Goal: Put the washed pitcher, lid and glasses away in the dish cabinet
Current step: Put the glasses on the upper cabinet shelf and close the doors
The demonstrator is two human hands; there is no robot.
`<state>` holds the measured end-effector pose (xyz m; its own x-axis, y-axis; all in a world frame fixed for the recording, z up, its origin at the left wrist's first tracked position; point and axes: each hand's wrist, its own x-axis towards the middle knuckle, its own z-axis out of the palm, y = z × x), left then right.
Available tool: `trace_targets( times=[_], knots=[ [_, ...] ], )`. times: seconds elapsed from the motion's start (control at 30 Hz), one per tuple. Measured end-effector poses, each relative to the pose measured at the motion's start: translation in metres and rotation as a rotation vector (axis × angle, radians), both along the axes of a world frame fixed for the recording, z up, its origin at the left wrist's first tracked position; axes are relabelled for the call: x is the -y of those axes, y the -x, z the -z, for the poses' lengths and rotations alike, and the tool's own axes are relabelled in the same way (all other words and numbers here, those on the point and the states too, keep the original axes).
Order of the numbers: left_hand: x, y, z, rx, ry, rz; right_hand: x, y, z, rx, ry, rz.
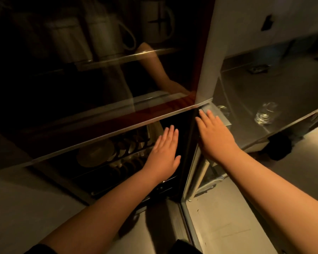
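A dark dish cabinet [106, 123] with glass doors fills the left of the head view. Behind the upper glass stand pale pitchers [106, 33] with handles on a shelf. Below, plates [95, 154] stand in a wire rack. My left hand [165, 153] lies flat with fingers apart on the lower door's dark glass near its right edge. My right hand [215, 136] rests flat, fingers spread, on the cabinet's right side by the corner. Clear glasses [265, 113] stand on the steel counter to the right. Neither hand holds anything.
A steel counter with a sink basin [264, 85] and its drain [258, 69] runs to the right of the cabinet. A pale wall panel [237, 24] rises behind it. Bare floor [228, 217] lies below, with a dark object [279, 145] under the counter edge.
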<state>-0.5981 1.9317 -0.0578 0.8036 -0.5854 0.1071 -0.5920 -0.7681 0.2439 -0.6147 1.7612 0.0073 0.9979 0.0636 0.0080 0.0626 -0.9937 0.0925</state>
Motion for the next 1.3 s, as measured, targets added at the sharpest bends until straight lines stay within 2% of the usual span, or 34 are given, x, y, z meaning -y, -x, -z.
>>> trace_targets(
  times=[0.13,0.27,0.53,0.83,1.13,1.3],
  knots=[
    [0.041,-0.002,-0.031,0.056,0.047,0.169,0.011,0.004,-0.006,0.061,-0.235,0.009],
    [0.071,-0.011,-0.053,0.105,0.072,0.274,0.038,0.009,-0.008,0.098,-0.306,0.023],
    [0.117,-0.047,-0.074,-0.002,-0.018,0.276,0.082,0.003,0.005,0.11,-0.458,-0.027],
    [0.172,-0.087,-0.083,-0.066,-0.333,0.325,0.128,-0.005,0.005,-0.077,-0.748,0.015],
    [0.237,-0.126,-0.062,-0.232,-0.411,0.198,0.184,-0.034,0.029,-0.212,-0.736,0.076],
    [0.278,-0.153,-0.037,-0.235,-0.61,0.137,0.228,-0.053,0.058,-0.183,-0.671,0.192]
  ],
)
